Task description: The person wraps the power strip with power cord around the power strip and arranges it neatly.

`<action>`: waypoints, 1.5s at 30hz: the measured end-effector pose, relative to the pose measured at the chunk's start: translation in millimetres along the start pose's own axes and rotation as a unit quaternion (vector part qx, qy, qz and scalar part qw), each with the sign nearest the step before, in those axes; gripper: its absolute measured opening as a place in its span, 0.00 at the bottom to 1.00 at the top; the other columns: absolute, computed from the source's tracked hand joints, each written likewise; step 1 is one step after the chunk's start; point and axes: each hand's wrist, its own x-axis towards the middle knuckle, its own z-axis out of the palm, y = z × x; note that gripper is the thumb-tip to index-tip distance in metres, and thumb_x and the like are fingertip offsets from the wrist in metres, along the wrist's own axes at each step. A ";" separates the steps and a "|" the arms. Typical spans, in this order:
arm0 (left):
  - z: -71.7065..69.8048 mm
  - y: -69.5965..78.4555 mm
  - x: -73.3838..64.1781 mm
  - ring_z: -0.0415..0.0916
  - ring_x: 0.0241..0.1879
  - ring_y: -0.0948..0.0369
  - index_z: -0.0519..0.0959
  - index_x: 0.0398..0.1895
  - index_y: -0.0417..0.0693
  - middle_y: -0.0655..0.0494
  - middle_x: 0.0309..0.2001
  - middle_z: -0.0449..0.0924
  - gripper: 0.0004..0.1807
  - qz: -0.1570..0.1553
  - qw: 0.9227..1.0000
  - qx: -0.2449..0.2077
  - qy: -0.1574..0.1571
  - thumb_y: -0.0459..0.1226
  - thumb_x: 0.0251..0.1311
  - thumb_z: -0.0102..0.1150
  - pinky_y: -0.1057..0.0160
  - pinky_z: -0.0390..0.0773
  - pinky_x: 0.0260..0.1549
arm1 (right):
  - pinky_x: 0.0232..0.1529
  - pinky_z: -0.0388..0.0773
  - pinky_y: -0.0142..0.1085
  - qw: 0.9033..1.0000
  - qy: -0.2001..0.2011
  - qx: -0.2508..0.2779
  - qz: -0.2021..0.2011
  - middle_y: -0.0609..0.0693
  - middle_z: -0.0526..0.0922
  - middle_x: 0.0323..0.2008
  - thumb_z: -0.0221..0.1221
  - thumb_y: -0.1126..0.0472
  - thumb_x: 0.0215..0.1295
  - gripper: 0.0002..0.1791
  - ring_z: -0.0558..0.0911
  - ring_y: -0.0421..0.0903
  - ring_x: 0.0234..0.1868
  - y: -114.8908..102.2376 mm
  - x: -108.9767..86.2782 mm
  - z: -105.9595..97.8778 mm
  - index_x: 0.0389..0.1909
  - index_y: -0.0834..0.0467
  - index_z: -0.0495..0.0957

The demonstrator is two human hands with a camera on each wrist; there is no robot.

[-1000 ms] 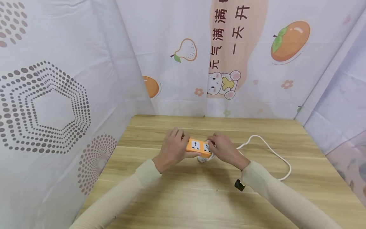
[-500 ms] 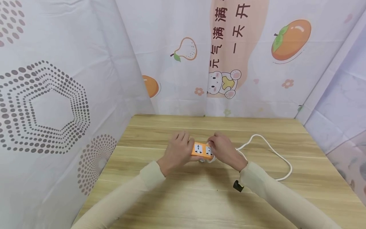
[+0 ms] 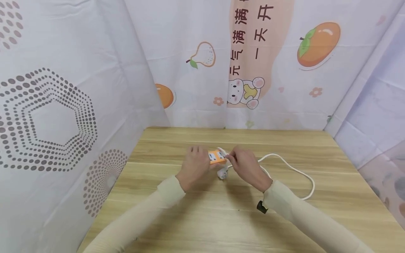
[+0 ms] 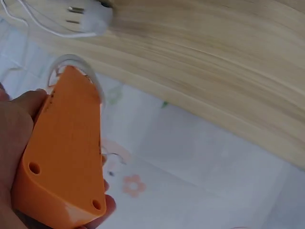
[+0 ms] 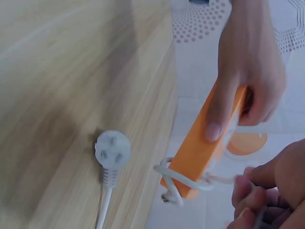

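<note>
An orange power strip (image 3: 216, 157) with white sockets is gripped at its left end by my left hand (image 3: 195, 163). In the right wrist view the thumb of that hand lies along the strip's orange side (image 5: 198, 138). A white cord (image 5: 188, 182) loops round the strip's far end. My right hand (image 3: 246, 167) pinches the cord just off that end, fingers curled. On the table below lies the white plug (image 5: 112, 149), its cord running away beside it. The left wrist view shows the strip's orange underside (image 4: 71, 143), with the cord arching over its narrow end.
The wooden table (image 3: 196, 218) ends at a printed curtain (image 3: 190, 88) at the back, with another patterned curtain (image 3: 60, 119) on the left. A long loop of cord (image 3: 297, 170) spreads over the table to the right. A small black object (image 3: 262, 207) shows by the right cuff.
The strip has tilted and, over the last half second, shifted left in the left hand. More cord shows between strip and right hand. The plug below is again in plain view.
</note>
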 end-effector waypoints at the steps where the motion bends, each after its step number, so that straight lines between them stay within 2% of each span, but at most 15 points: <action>1: 3.1 -2.8 -0.6 0.76 0.27 0.55 0.83 0.31 0.39 0.50 0.27 0.78 0.44 -0.017 1.000 -0.001 -0.010 0.74 0.62 0.49 0.59 0.76 0.28 | 0.22 0.70 0.34 1.000 -0.004 0.003 -0.004 0.46 0.79 0.24 0.62 0.59 0.75 0.09 0.70 0.39 0.20 -1.1 -1.1 0.6 0.37 0.61 0.80; 3: 9.3 -8.4 -1.7 0.75 0.24 0.56 0.82 0.28 0.41 0.50 0.25 0.76 0.43 -0.051 0.999 -0.011 -0.014 0.74 0.62 0.50 0.60 0.75 0.23 | 0.22 0.70 0.34 1.000 -0.011 0.003 -0.015 0.45 0.80 0.24 0.62 0.58 0.75 0.09 0.70 0.38 0.19 -2.5 -2.9 2.0 0.37 0.60 0.81; 5: 13.8 -12.6 -2.4 0.74 0.21 0.56 0.80 0.24 0.41 0.51 0.23 0.74 0.43 -0.079 0.996 -0.039 0.005 0.75 0.60 0.51 0.60 0.74 0.18 | 0.23 0.70 0.33 1.000 -0.014 -0.002 -0.024 0.45 0.80 0.23 0.62 0.59 0.74 0.09 0.70 0.37 0.20 -2.1 -3.9 3.2 0.36 0.61 0.82; 9: 17.2 -19.7 -2.8 0.68 0.17 0.55 0.77 0.21 0.39 0.51 0.19 0.68 0.42 -0.108 0.989 -0.096 0.041 0.72 0.60 0.57 0.61 0.70 0.12 | 0.24 0.69 0.33 0.999 -0.028 -0.004 -0.034 0.45 0.78 0.21 0.61 0.62 0.75 0.08 0.69 0.37 0.20 1.7 -4.0 4.6 0.33 0.60 0.82; 12: 15.9 -25.2 -2.0 0.67 0.18 0.54 0.77 0.23 0.38 0.51 0.21 0.67 0.41 -0.141 0.978 -0.154 0.008 0.71 0.61 0.58 0.60 0.71 0.14 | 0.24 0.70 0.33 0.998 -0.044 0.006 -0.044 0.44 0.79 0.22 0.59 0.64 0.76 0.09 0.71 0.37 0.22 3.5 -3.1 5.5 0.32 0.57 0.82; 14: 13.3 -28.0 -1.6 0.67 0.20 0.55 0.77 0.25 0.39 0.51 0.23 0.68 0.40 -0.171 0.960 -0.218 -0.035 0.71 0.62 0.56 0.60 0.70 0.15 | 0.26 0.72 0.33 0.997 -0.049 0.010 -0.053 0.43 0.81 0.23 0.59 0.64 0.76 0.09 0.74 0.35 0.23 4.1 -3.0 6.0 0.33 0.56 0.82; 15: 11.6 -29.0 -1.6 0.67 0.20 0.55 0.78 0.26 0.40 0.52 0.24 0.68 0.40 -0.186 0.947 -0.257 -0.057 0.71 0.62 0.55 0.60 0.70 0.16 | 0.26 0.72 0.33 0.997 -0.051 0.016 -0.054 0.44 0.83 0.24 0.59 0.64 0.76 0.09 0.75 0.35 0.24 4.8 -3.1 6.5 0.33 0.56 0.83; 18: 7.5 -31.3 -2.7 0.68 0.21 0.56 0.77 0.26 0.46 0.54 0.25 0.69 0.38 -0.229 0.895 -0.366 -0.108 0.73 0.62 0.53 0.60 0.68 0.18 | 0.28 0.74 0.33 0.996 -0.053 0.022 -0.064 0.44 0.85 0.27 0.58 0.68 0.75 0.09 0.77 0.36 0.25 6.4 -3.7 8.3 0.34 0.56 0.84; 21: 4.1 -32.6 -4.2 0.69 0.21 0.56 0.78 0.24 0.50 0.54 0.25 0.72 0.36 -0.244 0.856 -0.438 -0.126 0.72 0.62 0.53 0.59 0.67 0.18 | 0.30 0.77 0.34 0.995 -0.052 0.028 -0.078 0.45 0.87 0.31 0.58 0.72 0.73 0.10 0.81 0.39 0.29 11.4 -5.0 11.4 0.38 0.57 0.86; 22: 3.3 -32.8 -4.7 0.69 0.20 0.57 0.78 0.23 0.50 0.54 0.25 0.73 0.35 -0.244 0.847 -0.455 -0.128 0.72 0.63 0.53 0.59 0.68 0.18 | 0.32 0.79 0.35 0.995 -0.051 0.031 -0.083 0.45 0.88 0.32 0.58 0.72 0.72 0.10 0.83 0.40 0.31 13.2 -5.3 12.3 0.39 0.57 0.86; 25: 0.4 -33.2 -5.5 0.66 0.19 0.58 0.77 0.21 0.51 0.55 0.23 0.72 0.35 -0.237 0.828 -0.489 -0.138 0.71 0.63 0.53 0.59 0.66 0.18 | 0.40 0.83 0.38 0.993 -0.043 0.051 -0.096 0.47 0.90 0.37 0.61 0.69 0.71 0.08 0.88 0.43 0.40 20.3 -5.1 15.7 0.43 0.57 0.88; 29: -2.1 -33.5 -6.6 0.60 0.16 0.61 0.73 0.17 0.51 0.58 0.19 0.67 0.37 -0.231 0.816 -0.510 -0.147 0.73 0.63 0.51 0.61 0.62 0.19 | 0.44 0.84 0.41 0.990 -0.020 0.077 -0.119 0.49 0.90 0.39 0.66 0.67 0.66 0.08 0.89 0.45 0.43 29.0 -3.3 17.6 0.43 0.58 0.89; 35: -4.0 -32.2 -9.2 0.56 0.15 0.64 0.76 0.16 0.52 0.63 0.15 0.61 0.36 -0.232 0.804 -0.528 -0.145 0.72 0.61 0.56 0.63 0.58 0.18 | 0.42 0.85 0.40 0.983 -0.003 0.078 -0.165 0.47 0.90 0.37 0.69 0.68 0.61 0.06 0.89 0.46 0.39 40.5 -0.9 18.8 0.38 0.59 0.90; 40: -2.5 -29.8 -11.7 0.58 0.16 0.64 0.80 0.17 0.50 0.63 0.15 0.63 0.35 -0.228 0.797 -0.541 -0.147 0.72 0.58 0.59 0.64 0.59 0.18 | 0.38 0.85 0.40 0.975 0.024 0.037 -0.219 0.48 0.90 0.33 0.72 0.67 0.56 0.05 0.88 0.46 0.34 47.6 -0.2 21.7 0.34 0.58 0.90; 45: -2.3 -32.9 -12.1 0.62 0.18 0.63 0.80 0.19 0.52 0.60 0.19 0.68 0.33 -0.208 0.789 -0.558 -0.153 0.71 0.57 0.61 0.63 0.63 0.20 | 0.34 0.81 0.41 0.972 0.040 -0.016 -0.233 0.46 0.87 0.26 0.75 0.64 0.54 0.03 0.84 0.42 0.28 50.1 3.1 20.5 0.29 0.57 0.90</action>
